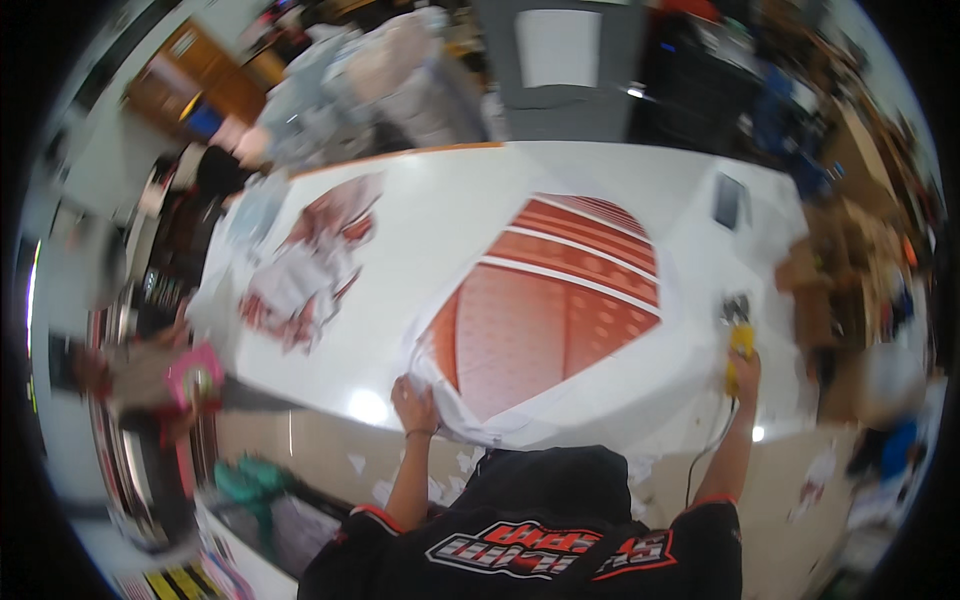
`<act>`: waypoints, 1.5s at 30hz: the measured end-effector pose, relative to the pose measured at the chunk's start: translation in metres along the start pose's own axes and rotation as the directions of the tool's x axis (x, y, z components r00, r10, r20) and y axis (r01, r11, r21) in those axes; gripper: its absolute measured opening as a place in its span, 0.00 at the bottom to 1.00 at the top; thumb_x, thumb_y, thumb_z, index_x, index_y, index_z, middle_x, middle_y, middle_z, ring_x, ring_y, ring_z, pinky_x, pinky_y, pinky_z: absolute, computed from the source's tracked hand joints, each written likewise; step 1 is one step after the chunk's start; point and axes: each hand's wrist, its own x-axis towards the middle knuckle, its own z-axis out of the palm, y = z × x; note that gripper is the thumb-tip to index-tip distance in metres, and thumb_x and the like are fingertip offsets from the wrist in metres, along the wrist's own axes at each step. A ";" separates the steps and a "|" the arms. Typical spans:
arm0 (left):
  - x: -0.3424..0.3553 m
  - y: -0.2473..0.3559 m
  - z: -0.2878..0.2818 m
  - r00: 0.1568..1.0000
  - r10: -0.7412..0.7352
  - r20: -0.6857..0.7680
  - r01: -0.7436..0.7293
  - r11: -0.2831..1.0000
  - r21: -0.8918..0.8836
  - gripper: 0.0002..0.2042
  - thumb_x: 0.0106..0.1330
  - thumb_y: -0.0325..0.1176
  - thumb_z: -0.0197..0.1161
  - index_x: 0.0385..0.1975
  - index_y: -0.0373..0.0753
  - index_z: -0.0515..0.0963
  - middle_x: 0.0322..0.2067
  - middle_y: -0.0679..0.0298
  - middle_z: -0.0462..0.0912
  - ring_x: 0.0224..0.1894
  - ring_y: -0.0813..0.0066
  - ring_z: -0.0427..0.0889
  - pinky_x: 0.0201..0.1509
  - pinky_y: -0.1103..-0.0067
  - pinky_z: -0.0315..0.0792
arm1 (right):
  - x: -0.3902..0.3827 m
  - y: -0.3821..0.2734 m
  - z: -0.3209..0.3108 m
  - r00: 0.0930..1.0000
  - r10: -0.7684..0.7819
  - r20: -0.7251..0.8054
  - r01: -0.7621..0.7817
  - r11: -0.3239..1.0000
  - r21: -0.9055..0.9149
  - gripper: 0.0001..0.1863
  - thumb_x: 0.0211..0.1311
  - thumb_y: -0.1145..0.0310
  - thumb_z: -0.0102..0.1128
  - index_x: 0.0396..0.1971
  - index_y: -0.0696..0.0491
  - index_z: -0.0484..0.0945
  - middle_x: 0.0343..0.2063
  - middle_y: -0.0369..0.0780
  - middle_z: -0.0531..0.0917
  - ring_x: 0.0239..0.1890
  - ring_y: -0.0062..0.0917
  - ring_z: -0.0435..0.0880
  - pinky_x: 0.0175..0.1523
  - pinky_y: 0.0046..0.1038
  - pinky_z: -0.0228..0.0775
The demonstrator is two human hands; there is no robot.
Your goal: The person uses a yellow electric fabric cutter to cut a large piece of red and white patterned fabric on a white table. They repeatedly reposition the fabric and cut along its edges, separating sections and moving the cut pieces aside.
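Note:
A printed fabric panel, orange-red with white stripes and a white border, lies spread on the white table. At the near left edge of this fabric, my left hand has its fingers closed on the white border. Off to the right, my right hand is wrapped around the yellow body of a handheld electric fabric cutter. The cutter's metal head points away from me, apart from the printed panel. A dark cord runs down from it toward my body.
Crumpled red and white fabric lies on the table's left part. A dark phone rests at the far right corner. Cardboard boxes stand beyond the right edge. Another person is at the left. Scraps litter the floor.

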 end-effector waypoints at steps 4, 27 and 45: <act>0.016 0.009 0.001 0.951 -0.279 -0.135 0.282 0.959 0.006 0.32 0.71 0.47 0.67 0.69 0.36 0.70 0.63 0.47 0.70 0.65 0.45 0.68 0.70 0.53 0.65 | -0.002 -0.027 -0.009 0.979 0.156 0.131 -0.150 0.987 -0.054 0.21 0.58 0.59 0.77 0.43 0.58 0.84 0.34 0.37 0.84 0.33 0.25 0.83 0.38 0.29 0.75; 0.005 0.122 -0.008 0.749 0.363 0.554 -0.467 0.882 0.054 0.52 0.64 0.69 0.61 0.83 0.48 0.48 0.83 0.45 0.34 0.83 0.34 0.29 0.79 0.36 0.31 | -0.184 -0.078 0.082 0.979 0.133 0.152 -0.170 0.951 0.259 0.25 0.55 0.69 0.78 0.47 0.57 0.72 0.33 0.42 0.82 0.26 0.28 0.85 0.33 0.30 0.81; 0.083 0.154 0.037 0.684 0.617 0.389 -0.581 0.783 -0.221 0.40 0.69 0.63 0.62 0.75 0.46 0.66 0.75 0.45 0.62 0.75 0.39 0.62 0.76 0.49 0.59 | -0.284 -0.080 0.085 0.979 0.201 0.024 -0.194 0.968 -0.156 0.38 0.45 0.61 0.81 0.57 0.62 0.76 0.43 0.50 0.88 0.45 0.38 0.90 0.52 0.38 0.81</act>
